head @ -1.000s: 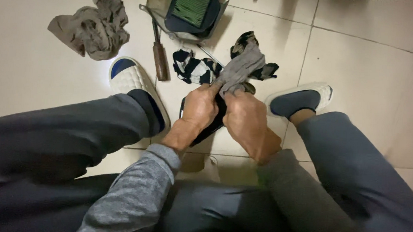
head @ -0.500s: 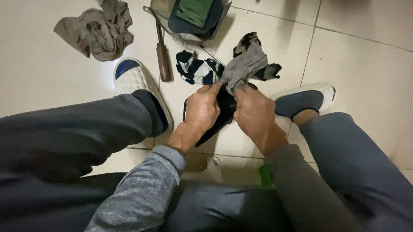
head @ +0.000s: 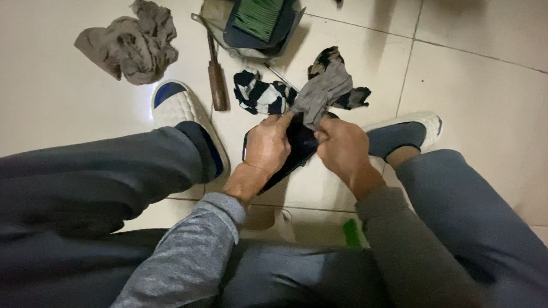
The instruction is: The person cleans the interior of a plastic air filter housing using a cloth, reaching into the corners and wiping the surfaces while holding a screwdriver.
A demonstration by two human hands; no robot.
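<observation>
My left hand (head: 268,146) grips a flat black part (head: 297,147) between my knees, held tilted above the tiled floor. My right hand (head: 342,148) pinches a grey rag (head: 326,88) and presses it against the upper end of that black part. The rag bunches upward from my fingers. Much of the black part is hidden behind both hands.
A striped dark-and-white cloth (head: 261,95) lies just beyond my hands. A wooden-handled tool (head: 216,77), a black frame with a green pleated filter (head: 260,12) and a crumpled brown rag (head: 131,46) lie farther off. My slippered feet (head: 186,116) (head: 404,132) flank the hands.
The hands and the black part have shifted slightly right and up in view. The rag has been worked along the part's top edge; both grips stay the same.
</observation>
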